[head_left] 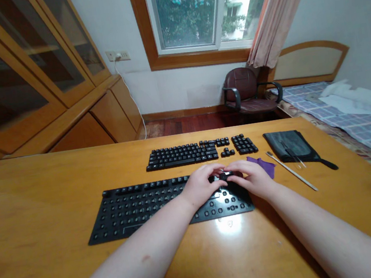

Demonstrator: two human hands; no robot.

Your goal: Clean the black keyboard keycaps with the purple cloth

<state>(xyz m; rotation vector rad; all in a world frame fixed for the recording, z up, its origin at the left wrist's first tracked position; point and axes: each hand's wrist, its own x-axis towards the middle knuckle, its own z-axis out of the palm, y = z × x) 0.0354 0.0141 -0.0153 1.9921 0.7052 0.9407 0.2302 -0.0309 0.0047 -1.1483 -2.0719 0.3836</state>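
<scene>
A black keyboard base [136, 209] with its keycaps removed lies on the wooden table [41, 202]. Both hands meet over its right part. My left hand [202, 185] and my right hand [252, 177] are curled with fingertips pinched together on a small black keycap [225, 176] between them. Behind the base, the removed black keycaps [187, 153] are laid out in keyboard order. A purple cloth [265, 165] pokes out from behind my right hand.
To the right lie a black pouch [289, 145], a thin metal rod [291, 170] and a black-handled tool [327, 164]. Beyond the table stand a wooden glass-door cabinet [23, 79], a brown armchair [251, 89], a window and a bed [360, 122].
</scene>
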